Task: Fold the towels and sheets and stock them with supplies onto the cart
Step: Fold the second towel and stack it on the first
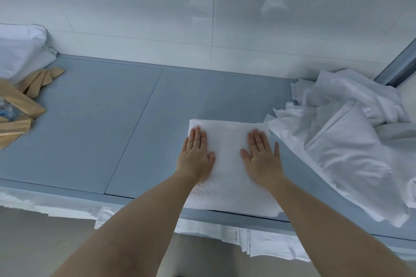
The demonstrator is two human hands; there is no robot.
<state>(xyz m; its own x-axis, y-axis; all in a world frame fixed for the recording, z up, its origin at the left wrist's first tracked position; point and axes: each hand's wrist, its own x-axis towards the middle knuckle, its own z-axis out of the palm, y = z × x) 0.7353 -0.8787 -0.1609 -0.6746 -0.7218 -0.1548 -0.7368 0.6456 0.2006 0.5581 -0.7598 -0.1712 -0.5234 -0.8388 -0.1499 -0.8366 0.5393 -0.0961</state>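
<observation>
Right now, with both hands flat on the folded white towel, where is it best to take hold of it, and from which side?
Probably at the folded white towel's two side edges, left hand and right hand sliding outward and under: it lies flat, and those edges are free, though crumpled white sheets crowd the right side.

One folded towel point(227, 164) lay on the single blue table point(90, 123), with two hands on it: the left hand point(195, 155) and the right hand point(262, 157). There was one heap of crumpled sheets point(344, 137), and several tan packets point(27, 96), too overlapped to count.
</observation>
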